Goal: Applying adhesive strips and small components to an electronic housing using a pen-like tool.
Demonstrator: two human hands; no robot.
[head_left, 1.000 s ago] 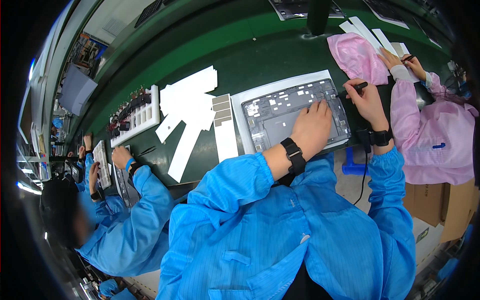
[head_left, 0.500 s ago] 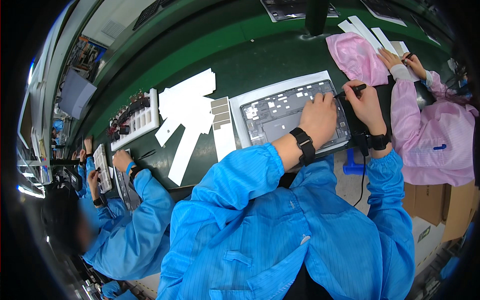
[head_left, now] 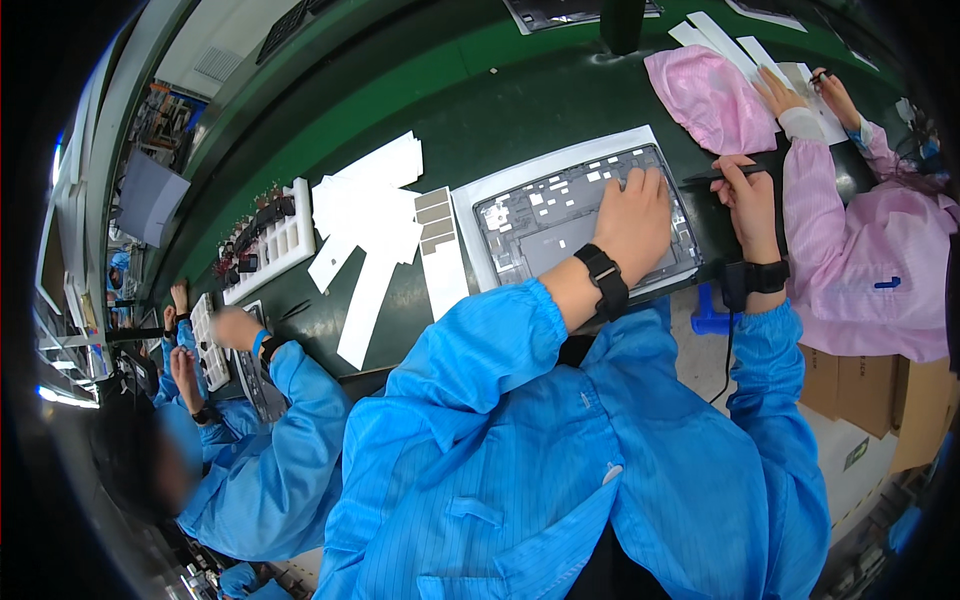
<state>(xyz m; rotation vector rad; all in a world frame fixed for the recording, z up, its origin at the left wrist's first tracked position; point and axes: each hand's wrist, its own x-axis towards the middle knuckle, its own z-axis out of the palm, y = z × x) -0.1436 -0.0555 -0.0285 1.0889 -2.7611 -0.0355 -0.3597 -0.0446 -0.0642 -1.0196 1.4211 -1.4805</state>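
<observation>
A dark grey tablet-like housing (head_left: 535, 245) with several small white patches lies on a white sheet (head_left: 468, 225) at the bench's near edge. My left hand (head_left: 634, 218) rests over the right part of this housing, fingers bent forward and slightly apart. It hides whatever lies beneath it. To the right, just off the housing, my right hand (head_left: 746, 200) grips slim black tweezers (head_left: 708, 178), their tip pointing left toward the housing's upper right corner. Beside the white sheet lies a strip with grey-brown rectangular stickers (head_left: 434, 215).
White paper strips (head_left: 375, 230) overlap left of the housing. Beyond them stands a white foam tray (head_left: 285, 245) with small dark parts. A co-worker in blue (head_left: 260, 470) sits at left, another in pink (head_left: 850, 250) at right, near a pink cloth (head_left: 710, 100).
My right hand has drawn the tweezers a little right, away from the housing. My left hand's fingers have shifted slightly and spread. The co-worker's hand at left has moved.
</observation>
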